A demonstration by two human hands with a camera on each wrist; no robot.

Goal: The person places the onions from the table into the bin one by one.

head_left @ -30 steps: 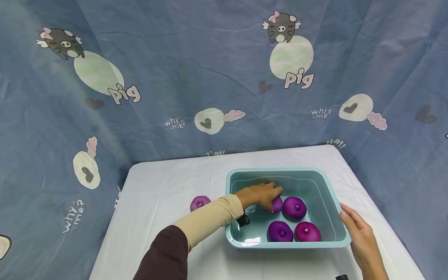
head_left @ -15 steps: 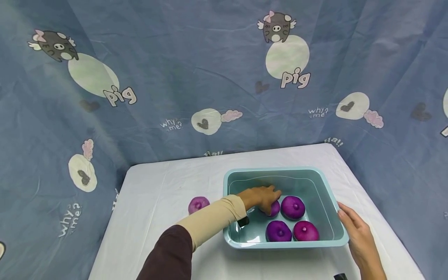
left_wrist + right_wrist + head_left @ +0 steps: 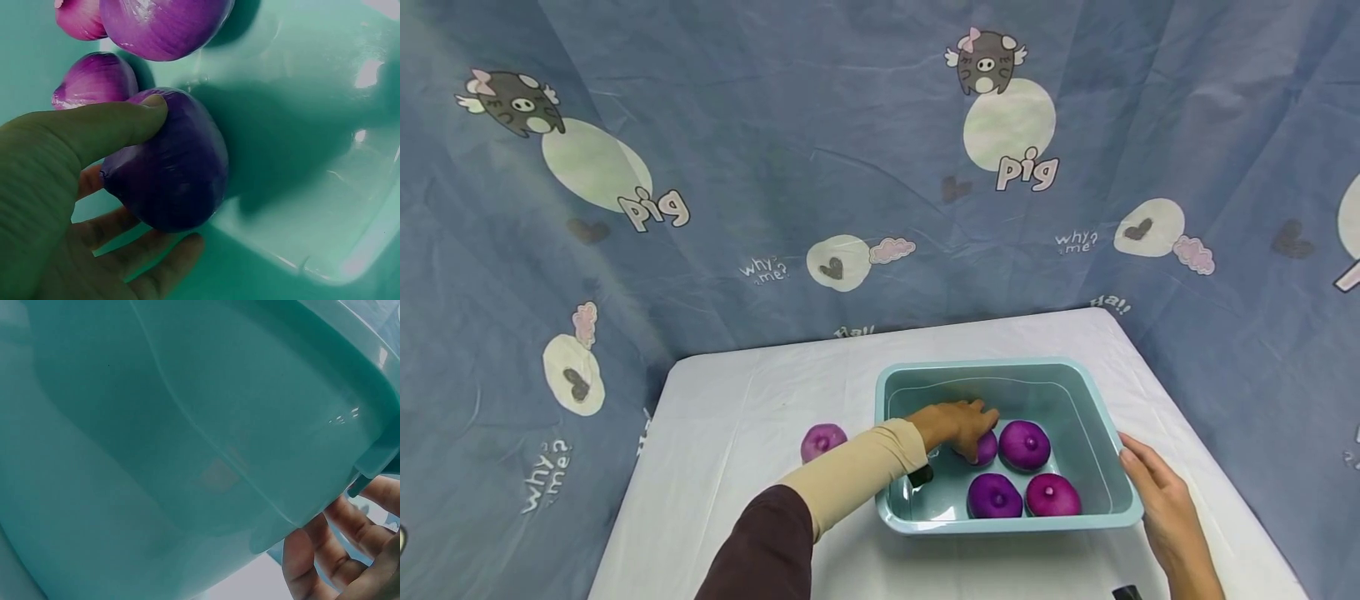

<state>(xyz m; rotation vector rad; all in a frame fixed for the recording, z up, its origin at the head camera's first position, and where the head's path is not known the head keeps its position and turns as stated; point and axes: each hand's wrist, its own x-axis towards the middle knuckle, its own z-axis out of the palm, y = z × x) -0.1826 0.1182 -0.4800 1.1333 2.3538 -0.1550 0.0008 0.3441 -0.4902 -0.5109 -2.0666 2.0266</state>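
My left hand (image 3: 955, 423) reaches into a light teal plastic bin (image 3: 985, 527) and grips a purple onion (image 3: 181, 169), thumb over it and fingers round its far side. Three other onions lie in the bin: one purple onion (image 3: 1025, 445) right beside the held one, a darker purple onion (image 3: 995, 496) nearer the front and a reddish onion (image 3: 1053, 495) next to that. At the bin's right side, my right hand (image 3: 1168, 504) touches the outside just under the rim, its fingers (image 3: 369, 540) slightly bent against the wall. Part of the held onion is hidden by the left hand.
A paler pink-purple onion (image 3: 823, 440) lies on the white table (image 3: 722, 467) left of the bin, partly behind the left sleeve (image 3: 857, 467). A blue printed curtain (image 3: 722, 167) encloses the table at the back and sides.
The held onion and left hand have shifted slightly toward the front of the bin beside the neighbouring onion. The head view has drifted a little; the right hand stays at the bin.
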